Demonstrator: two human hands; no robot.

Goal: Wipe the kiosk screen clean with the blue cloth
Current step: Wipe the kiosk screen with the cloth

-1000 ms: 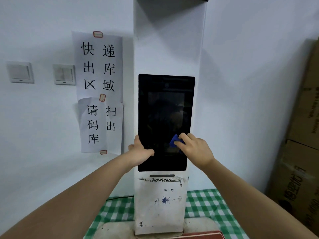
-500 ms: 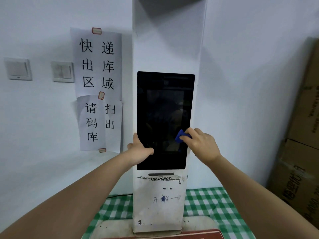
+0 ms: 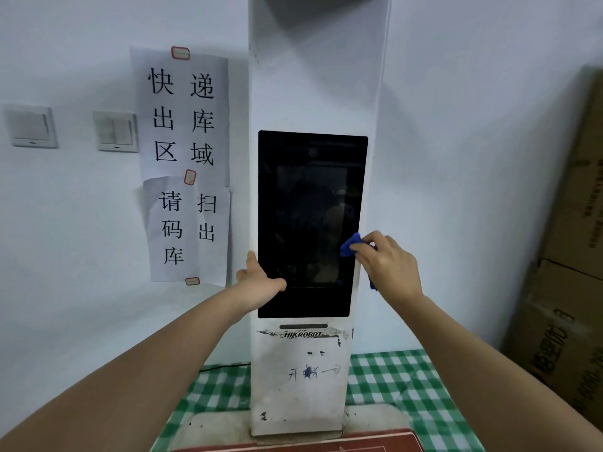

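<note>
Right hand (image 3: 390, 265) is at the right edge of the tall black glass kiosk screen (image 3: 310, 203), fingers curled round a small bunched blue cloth (image 3: 349, 246) and pressing it against the glass, about two thirds of the way down. A corner of the cloth (just a sliver) pokes out below the palm as well, over the kiosk's white frame.

Left hand (image 3: 261, 283) is on the opposite side, gripping the lower left edge of the screen: thumb laid across the dark glass, index finger pointing up along the side of the tall white scuffed kiosk column (image 3: 313, 66), the remaining fingers wrapped behind where they can't be seen.

Below the screen sits a dark slot and the lettering HIKROBOT (image 3: 303, 334), with blue pen scrawl further down the casing. The column stands on a green-and-white checked tablecloth (image 3: 391, 383).

On the wall to the left, two white paper notices with black Chinese characters (image 3: 184, 164), taped one above the other, and beside them two white wall switches (image 3: 115, 131). Stacked brown cardboard boxes (image 3: 571, 256) fill the right edge.
</note>
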